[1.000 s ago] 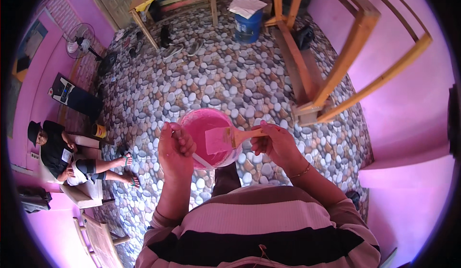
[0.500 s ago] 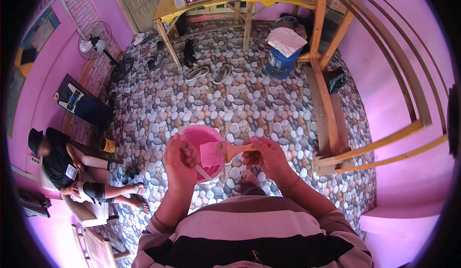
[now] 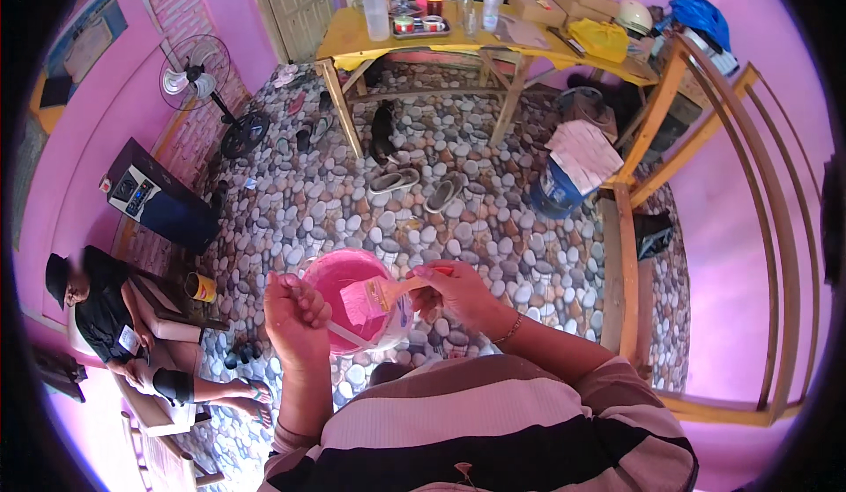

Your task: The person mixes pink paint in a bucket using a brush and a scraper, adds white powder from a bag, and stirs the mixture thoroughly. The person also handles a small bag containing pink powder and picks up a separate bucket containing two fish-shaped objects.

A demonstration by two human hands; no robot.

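My left hand (image 3: 298, 311) is closed in a fist at the left side of a paint bucket (image 3: 401, 318), round a pale flat strip (image 3: 348, 333) that looks like its handle. Pink paint coats the inside of the bucket. In my right hand (image 3: 463, 294) is a wide paintbrush (image 3: 379, 296), gripped by its wooden handle between thumb and fingers. Its bristles are loaded with pink paint and point left over the bucket's opening. Whether the bristles touch the bucket cannot be made out.
A wooden frame (image 3: 627, 254) stands at the right. Beyond are a yellow table (image 3: 352, 38), a blue drum (image 3: 555, 191) and sandals (image 3: 394, 181). To the left are a fan (image 3: 189, 78), a speaker (image 3: 163, 197) and a seated person (image 3: 106, 307) with legs stretched out.
The view has tilted up and shifted, showing more of the table. The bucket and my hands appear lower and further left; the brush stays over the bucket, gripped as before.
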